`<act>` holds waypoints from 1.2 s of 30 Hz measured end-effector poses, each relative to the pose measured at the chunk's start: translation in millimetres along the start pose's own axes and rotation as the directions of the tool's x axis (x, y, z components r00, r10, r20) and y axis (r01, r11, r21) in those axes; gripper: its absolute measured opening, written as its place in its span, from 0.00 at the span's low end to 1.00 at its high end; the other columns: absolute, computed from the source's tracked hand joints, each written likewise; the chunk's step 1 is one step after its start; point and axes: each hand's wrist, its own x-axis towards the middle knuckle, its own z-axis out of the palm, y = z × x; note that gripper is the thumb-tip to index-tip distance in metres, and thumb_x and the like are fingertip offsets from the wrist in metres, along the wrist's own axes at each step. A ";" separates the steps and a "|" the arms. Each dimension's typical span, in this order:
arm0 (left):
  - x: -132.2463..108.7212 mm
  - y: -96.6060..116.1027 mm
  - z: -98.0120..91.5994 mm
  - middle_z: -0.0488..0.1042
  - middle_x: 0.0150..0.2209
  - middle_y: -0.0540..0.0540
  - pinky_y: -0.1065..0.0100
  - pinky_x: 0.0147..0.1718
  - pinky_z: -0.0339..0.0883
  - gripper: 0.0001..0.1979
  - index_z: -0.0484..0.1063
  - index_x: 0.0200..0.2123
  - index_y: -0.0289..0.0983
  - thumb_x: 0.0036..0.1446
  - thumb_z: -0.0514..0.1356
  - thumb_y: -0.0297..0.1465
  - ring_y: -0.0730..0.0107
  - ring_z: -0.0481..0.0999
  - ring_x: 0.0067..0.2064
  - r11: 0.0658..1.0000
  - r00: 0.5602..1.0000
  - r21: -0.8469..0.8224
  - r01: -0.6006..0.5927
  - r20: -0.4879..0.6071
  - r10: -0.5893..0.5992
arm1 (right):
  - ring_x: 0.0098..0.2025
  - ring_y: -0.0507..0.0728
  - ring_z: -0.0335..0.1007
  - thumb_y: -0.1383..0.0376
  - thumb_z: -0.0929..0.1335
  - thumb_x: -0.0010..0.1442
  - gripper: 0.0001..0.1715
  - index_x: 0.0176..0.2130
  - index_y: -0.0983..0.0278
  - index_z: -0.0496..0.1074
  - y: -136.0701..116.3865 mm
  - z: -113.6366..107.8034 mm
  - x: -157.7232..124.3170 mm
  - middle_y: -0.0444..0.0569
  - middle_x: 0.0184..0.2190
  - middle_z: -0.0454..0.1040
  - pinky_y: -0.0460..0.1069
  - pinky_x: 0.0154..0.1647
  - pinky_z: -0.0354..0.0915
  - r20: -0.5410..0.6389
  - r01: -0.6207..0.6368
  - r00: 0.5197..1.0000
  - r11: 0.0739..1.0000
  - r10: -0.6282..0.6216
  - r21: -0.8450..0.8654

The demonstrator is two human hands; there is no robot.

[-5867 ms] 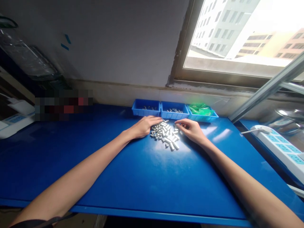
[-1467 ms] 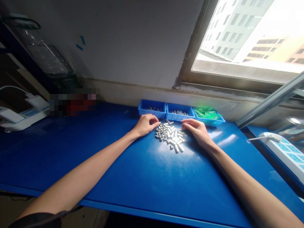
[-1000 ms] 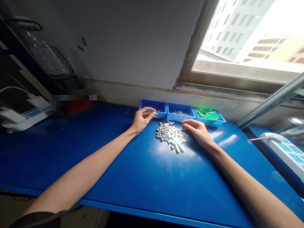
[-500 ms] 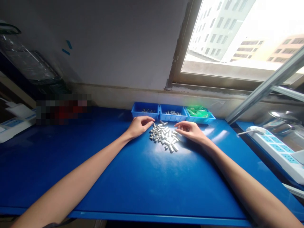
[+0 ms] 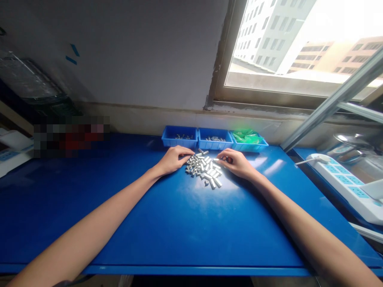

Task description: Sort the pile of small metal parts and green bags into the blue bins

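A heap of small silvery metal pieces lies on the blue table, with short nut-like pieces (image 5: 194, 165) on its left and longer metal cylinders (image 5: 213, 172) on its right. My left hand (image 5: 174, 160) rests at the heap's left edge, thumb and forefinger slightly apart over the short pieces, with nothing visible between them. On the opposite side, my right hand (image 5: 236, 162) has its thumb and forefinger pinched at a bright metal cylinder at the heap's edge. Its other fingers are curled and partly hidden.
Behind the heap stand a left blue bin (image 5: 179, 142) and a middle blue bin (image 5: 215, 145) with small metal parts, and a right bin (image 5: 251, 148) holding green plastic bags (image 5: 247, 136). A white power strip (image 5: 344, 185) and a metal frame bar (image 5: 326, 107) are at the right.
My right hand has moved in towards the heap, its fingertips now at the cylinders. My left hand stays at the left edge, its thumb slightly lower. The whole view has shifted a little.
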 end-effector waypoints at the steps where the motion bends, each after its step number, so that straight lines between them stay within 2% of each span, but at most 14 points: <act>1: 0.2 -0.1 -0.3 0.86 0.48 0.45 0.60 0.50 0.77 0.12 0.86 0.45 0.42 0.63 0.63 0.34 0.56 0.83 0.51 1.000 1.000 -0.009 0.003 -0.003 -0.003 | 0.32 0.57 0.73 0.47 0.73 0.63 0.20 0.38 0.60 0.82 -0.5 0.0 0.1 0.51 0.35 0.81 0.53 0.36 0.70 -0.005 -0.026 1.000 0.999 0.027 0.041; 7: 1.2 1.3 -2.2 0.85 0.44 0.43 0.63 0.44 0.76 0.10 0.86 0.43 0.40 0.60 0.66 0.33 0.59 0.83 0.44 0.998 1.000 -0.058 0.019 -0.016 -0.020 | 0.33 0.58 0.78 0.43 0.79 0.53 0.28 0.41 0.61 0.79 -7.1 -2.6 3.0 0.49 0.32 0.82 0.54 0.37 0.75 -0.002 -0.227 0.969 0.889 0.248 0.397; 11: 1.0 2.6 -2.2 0.83 0.42 0.43 0.65 0.39 0.75 0.09 0.86 0.42 0.40 0.59 0.68 0.35 0.62 0.82 0.40 0.997 0.998 -0.079 0.023 -0.064 -0.028 | 0.34 0.59 0.79 0.44 0.81 0.51 0.29 0.42 0.61 0.80 -8.5 1.9 8.3 0.49 0.33 0.83 0.56 0.42 0.76 -0.082 -0.230 0.945 0.824 0.316 0.518; 13: 0.7 2.5 -2.1 0.81 0.40 0.43 0.65 0.37 0.74 0.08 0.86 0.39 0.40 0.58 0.69 0.35 0.64 0.80 0.37 0.995 0.996 -0.091 0.031 -0.086 -0.039 | 0.40 0.62 0.82 0.46 0.81 0.51 0.30 0.45 0.61 0.80 -8.1 5.1 11.0 0.52 0.37 0.84 0.59 0.49 0.77 -0.127 -0.204 0.933 0.783 0.338 0.587; 16: 0.3 1.1 -2.2 0.81 0.39 0.43 0.66 0.35 0.74 0.09 0.86 0.38 0.39 0.56 0.71 0.37 0.65 0.80 0.35 0.991 0.993 -0.125 0.050 -0.097 -0.063 | 0.55 0.67 0.81 0.47 0.80 0.53 0.33 0.53 0.57 0.78 -8.2 7.3 13.0 0.55 0.52 0.83 0.62 0.59 0.75 -0.158 -0.148 0.931 0.735 0.329 0.662; 18: 0.1 -0.1 -2.2 0.82 0.39 0.43 0.65 0.36 0.76 0.11 0.86 0.38 0.39 0.56 0.72 0.39 0.64 0.81 0.37 0.985 0.992 -0.160 0.061 -0.103 -0.079 | 0.61 0.68 0.78 0.47 0.79 0.55 0.34 0.58 0.54 0.76 -8.7 7.1 12.3 0.55 0.61 0.79 0.63 0.62 0.74 -0.138 -0.138 0.945 0.743 0.297 0.655; 20: 0.0 -1.0 -2.1 0.83 0.38 0.43 0.65 0.38 0.77 0.12 0.86 0.37 0.39 0.56 0.73 0.41 0.63 0.82 0.37 0.981 0.990 -0.183 0.072 -0.107 -0.093 | 0.63 0.68 0.77 0.47 0.78 0.57 0.34 0.60 0.52 0.75 -8.7 7.1 10.4 0.53 0.64 0.76 0.63 0.62 0.75 -0.103 -0.150 0.956 0.760 0.275 0.632; 23: 0.3 -0.9 -1.8 0.84 0.36 0.43 0.65 0.37 0.77 0.14 0.85 0.36 0.38 0.56 0.73 0.44 0.63 0.82 0.35 0.979 0.989 -0.184 0.086 -0.106 -0.107 | 0.58 0.66 0.80 0.49 0.77 0.58 0.31 0.58 0.54 0.76 -7.4 9.1 7.4 0.54 0.61 0.79 0.60 0.59 0.76 -0.066 -0.167 0.961 0.753 0.269 0.637; 26: 0.9 0.8 -1.6 0.84 0.35 0.44 0.67 0.35 0.76 0.17 0.84 0.35 0.37 0.56 0.72 0.46 0.64 0.82 0.34 0.975 0.986 -0.197 0.099 -0.109 -0.122 | 0.48 0.63 0.83 0.51 0.78 0.57 0.25 0.51 0.59 0.80 -6.1 12.2 6.1 0.54 0.50 0.84 0.58 0.55 0.77 -0.050 -0.183 0.961 0.760 0.272 0.623; 29: 1.0 2.9 -1.6 0.83 0.35 0.45 0.68 0.33 0.76 0.19 0.81 0.36 0.36 0.56 0.72 0.48 0.65 0.82 0.33 0.955 0.984 -0.272 0.122 -0.095 -0.153 | 0.41 0.60 0.83 0.52 0.78 0.57 0.21 0.45 0.62 0.82 -4.9 14.3 6.5 0.52 0.41 0.86 0.57 0.51 0.76 -0.045 -0.195 0.961 0.779 0.274 0.596; 33: 0.5 4.9 -2.1 0.82 0.31 0.47 0.69 0.31 0.75 0.20 0.77 0.36 0.36 0.56 0.72 0.48 0.66 0.82 0.29 0.915 0.984 -0.376 0.147 -0.034 -0.172 | 0.39 0.59 0.82 0.53 0.78 0.56 0.19 0.43 0.61 0.83 -3.5 14.9 7.5 0.50 0.38 0.86 0.56 0.49 0.76 -0.042 -0.201 0.960 0.784 0.277 0.587; 36: 0.7 4.7 -2.2 0.81 0.29 0.47 0.68 0.30 0.75 0.20 0.77 0.35 0.36 0.54 0.74 0.46 0.66 0.81 0.29 0.903 0.981 -0.401 0.151 -0.055 -0.188 | 0.38 0.59 0.82 0.54 0.78 0.56 0.17 0.42 0.61 0.84 -4.1 14.8 7.5 0.49 0.37 0.85 0.55 0.48 0.76 -0.026 -0.224 0.957 0.791 0.290 0.569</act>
